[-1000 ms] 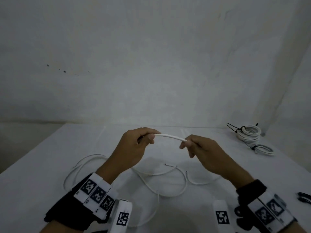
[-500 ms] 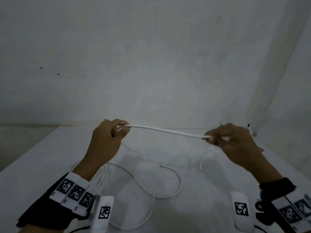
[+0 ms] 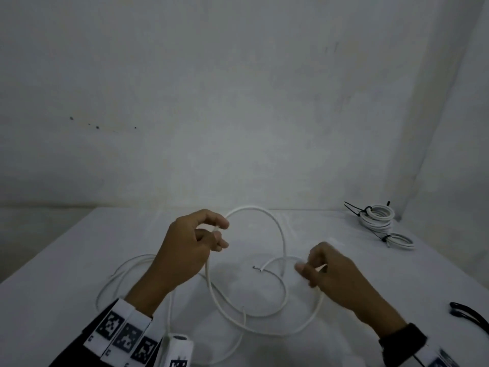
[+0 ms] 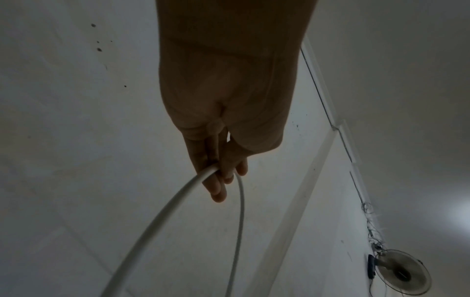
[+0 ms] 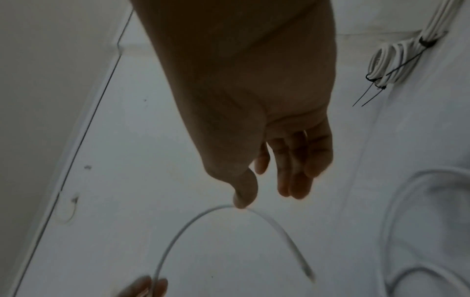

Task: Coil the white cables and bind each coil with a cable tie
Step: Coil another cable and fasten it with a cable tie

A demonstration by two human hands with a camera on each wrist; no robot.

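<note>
- The white cable [image 3: 284,242] rises from the left hand [image 3: 189,251], makes one loop in the air above the table [image 3: 66,260], and comes down toward the right hand [image 3: 334,280]; more of it lies in loose curves on the table between and in front of the two hands.
- One free cable end [image 3: 258,268] lies on the table between the hands.
- The left hand is lifted above the table and pinches the cable between thumb and fingers; in the left wrist view the cable [image 4: 162,217] passes between the curled fingers [image 4: 216,184].
- The right hand is lower and nearer the table, fingers curled; in the head view a short white piece shows between thumb and fingers, but the right wrist view is blurred, so I cannot tell if it really grips the cable [image 5: 178,231].
- Finished coils [image 3: 378,218], already bound with black cable ties [image 3: 354,209], lie at the far right corner, well apart from the hands.
- A black object [image 3: 469,317] lies at the right edge of the table.
</note>
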